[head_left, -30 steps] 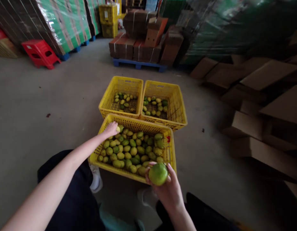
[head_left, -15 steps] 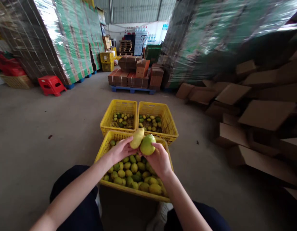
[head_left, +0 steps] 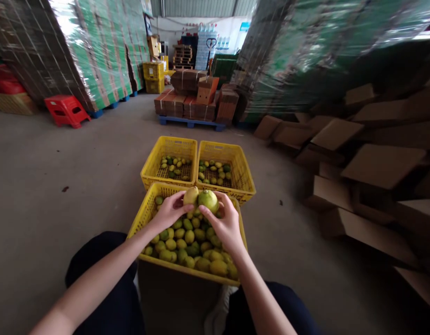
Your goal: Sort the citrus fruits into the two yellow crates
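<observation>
1. Above the near yellow crate (head_left: 144, 215), the left hand (head_left: 170, 210) pinches a pale-yellow lemon (head_left: 190, 196), its thumb across the fruit's near lower side.
2. Beside it, the right hand (head_left: 228, 218) grips a rounder green lemon (head_left: 208, 201), thumb in front, fingers curled round the right side.
3. Both forearms reach forward and converge, bringing the held lemons side by side.
4. Below the hands, yellow-green lemons (head_left: 189, 237) lie heaped inside that crate.
</observation>
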A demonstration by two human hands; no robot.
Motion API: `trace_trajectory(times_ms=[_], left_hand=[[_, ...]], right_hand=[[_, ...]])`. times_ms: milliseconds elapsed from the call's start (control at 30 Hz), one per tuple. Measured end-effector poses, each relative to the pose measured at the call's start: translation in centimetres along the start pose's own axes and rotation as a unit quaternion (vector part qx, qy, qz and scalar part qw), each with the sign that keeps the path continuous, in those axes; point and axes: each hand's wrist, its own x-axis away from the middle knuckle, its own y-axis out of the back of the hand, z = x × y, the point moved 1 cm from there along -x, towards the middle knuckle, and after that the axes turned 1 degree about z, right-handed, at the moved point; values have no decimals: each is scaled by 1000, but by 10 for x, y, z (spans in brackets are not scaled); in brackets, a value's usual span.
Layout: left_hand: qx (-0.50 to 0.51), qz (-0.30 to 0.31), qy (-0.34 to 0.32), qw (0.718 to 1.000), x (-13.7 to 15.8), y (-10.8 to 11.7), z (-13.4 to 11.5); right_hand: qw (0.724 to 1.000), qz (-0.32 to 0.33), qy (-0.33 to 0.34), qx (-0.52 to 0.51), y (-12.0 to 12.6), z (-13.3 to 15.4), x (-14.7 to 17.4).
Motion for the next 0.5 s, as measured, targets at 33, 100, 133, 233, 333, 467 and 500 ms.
trace_trajectory(times_ms=[33,100,133,233,333,467,500], left_hand=[[-14,-18,-12,1000,0,-1,1],[-33,-59,-37,997,0,-3,2],[-36,-78,-49,995,0,-3,2],[-11,-114,-72,991,-1,-5,-3],[12,-123,-86,989,-2,-6,-9],[-19,-131,-125,983,-2,-6,-16],[-29,-134,-135,981,-1,-5,-17]], right_hand=[[999,-15,30,22,0,-1,-1],[996,-36,75,46,0,-1,-2],[994,-43,88,45,-1,0,-2],[992,-66,103,25,-3,1,-1],[990,-84,114,23,-5,-1,-1],[985,-90,146,32,-8,-4,-1],[984,-88,152,33,-9,-4,-1]])
